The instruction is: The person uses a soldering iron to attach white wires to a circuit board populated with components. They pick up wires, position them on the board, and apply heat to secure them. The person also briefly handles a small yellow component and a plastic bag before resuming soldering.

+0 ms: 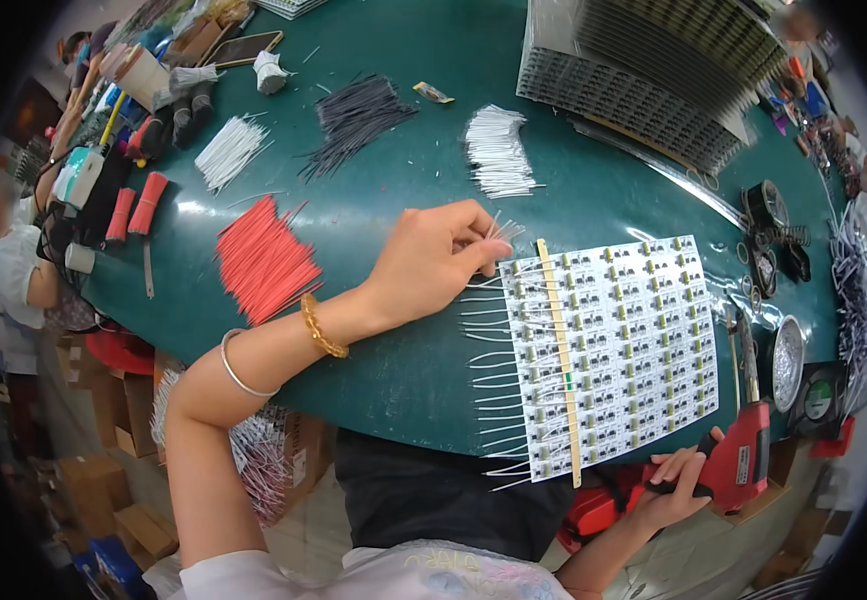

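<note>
Now, left hand [433,262] pinching white wires [501,232], tips up-right.

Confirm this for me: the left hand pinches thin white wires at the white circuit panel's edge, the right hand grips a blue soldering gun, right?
Not quite. In the head view the soldering gun in the right hand is red, not blue. The rest holds: the left hand pinches thin white wires at the edge of the white circuit panel on the green table.

a dark green worktable [393,380] under bright light; cardboard boxes [123,500] on the floor below.
</note>
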